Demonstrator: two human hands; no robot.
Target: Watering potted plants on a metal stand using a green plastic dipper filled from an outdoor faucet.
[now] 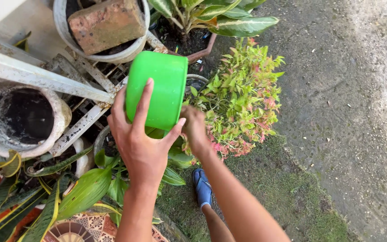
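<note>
A bright green plastic tub point(157, 89) is tipped on its side above the potted plants, its bottom facing me. My left hand point(139, 139) is spread over the tub's underside with fingers apart, gripping it. My right hand point(194, 130) holds the tub's lower right edge, partly hidden behind it. Just beyond the tub stands a bushy plant with yellow-green and pink leaves point(242, 98). What is inside the tub is hidden.
A white pot holding a brick point(106, 24) sits on a white metal rack point(45, 76). A pot of dark soil point(21, 116) is at left. Broad-leaf plants point(86, 188) fill the lower left. My foot wears a blue sandal point(201, 186); grass and wet pavement point(346, 112) lie right.
</note>
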